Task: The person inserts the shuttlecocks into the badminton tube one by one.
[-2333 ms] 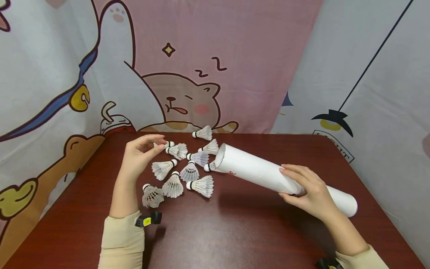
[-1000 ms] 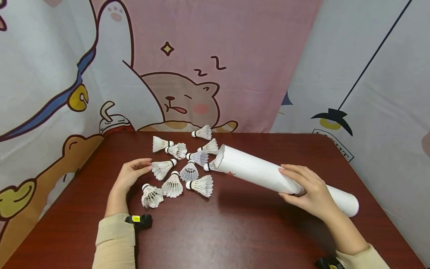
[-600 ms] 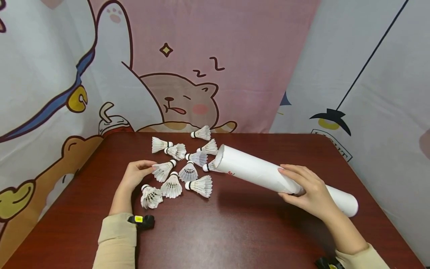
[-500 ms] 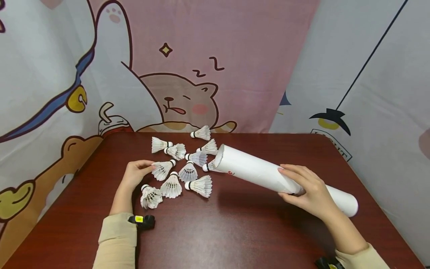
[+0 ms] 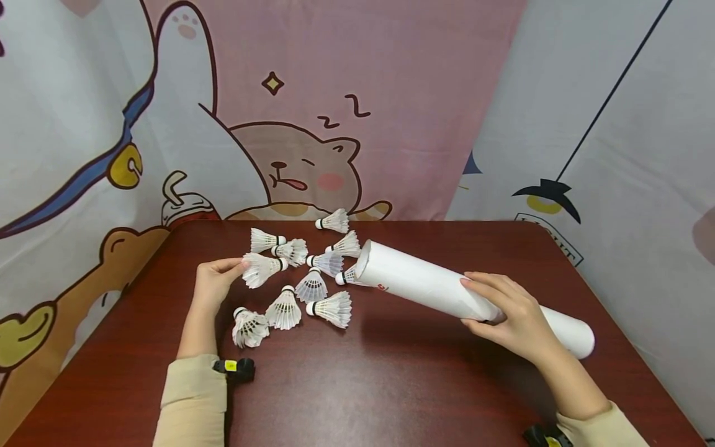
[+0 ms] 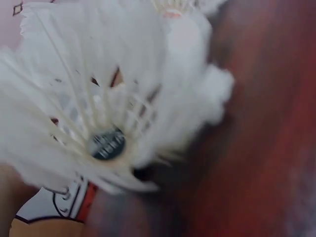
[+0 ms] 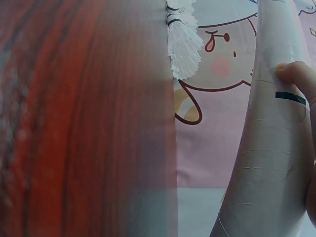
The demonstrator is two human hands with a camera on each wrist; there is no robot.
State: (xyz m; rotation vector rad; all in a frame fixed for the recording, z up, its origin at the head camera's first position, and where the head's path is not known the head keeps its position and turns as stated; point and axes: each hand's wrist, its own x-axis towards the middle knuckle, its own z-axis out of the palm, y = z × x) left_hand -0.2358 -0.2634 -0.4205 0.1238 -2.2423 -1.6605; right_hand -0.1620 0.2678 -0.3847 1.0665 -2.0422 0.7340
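My left hand (image 5: 214, 282) pinches the feather edge of a white shuttlecock (image 5: 261, 270), whose cork points right. In the left wrist view this shuttlecock's open skirt (image 6: 113, 74) fills much of the picture, blurred, with a dark round label inside the base. Across the right side of the table, my right hand (image 5: 514, 316) grips a long white tube (image 5: 424, 280) round its middle, its open mouth facing left and tilted up. In the right wrist view a thumb (image 7: 296, 79) lies along the tube. Another shuttlecock (image 5: 347, 275) is partly hidden by the tube's mouth.
Several more shuttlecocks lie loosely grouped on the dark red-brown table (image 5: 391, 385), among them one near the back edge (image 5: 333, 221) and one at the front left (image 5: 249, 328). A cartoon-print curtain (image 5: 413, 112) hangs behind the table.
My left hand has come down from the back-left shuttlecock, taken the one below it by the feathers and shifted it up and slightly left. The right hand and tube stay put.
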